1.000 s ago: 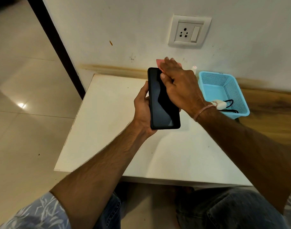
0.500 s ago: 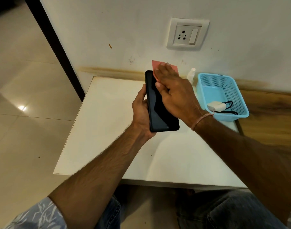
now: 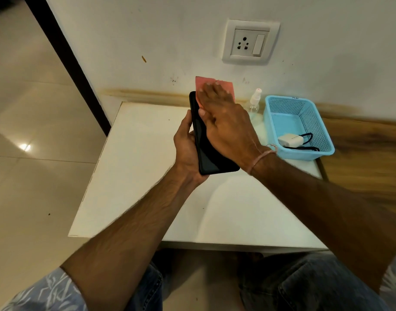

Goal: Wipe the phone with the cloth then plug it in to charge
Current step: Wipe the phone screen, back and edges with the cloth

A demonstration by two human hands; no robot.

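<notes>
My left hand [image 3: 185,147] grips a black phone [image 3: 209,161] from its left edge and holds it above the white table [image 3: 134,176], screen up. My right hand [image 3: 224,122] lies flat on the upper part of the screen and presses a pink cloth [image 3: 224,85] onto it. The cloth sticks out past the fingertips at the phone's far end. A white charger [image 3: 290,140] with a black cable [image 3: 307,143] lies in the blue basket [image 3: 280,108] at the right. The wall socket [image 3: 250,42] sits above, on the white wall.
A small clear spray bottle [image 3: 255,102] stands between the phone and the basket. To the right of the table runs a wooden surface [image 3: 367,158]. A dark door frame [image 3: 64,57] and tiled floor are on the left. My knees in jeans are below the table's near edge.
My right hand has slid with the cloth along the screen toward the phone's far end, and more of the cloth shows beyond the fingertips. The left hand keeps holding the phone.
</notes>
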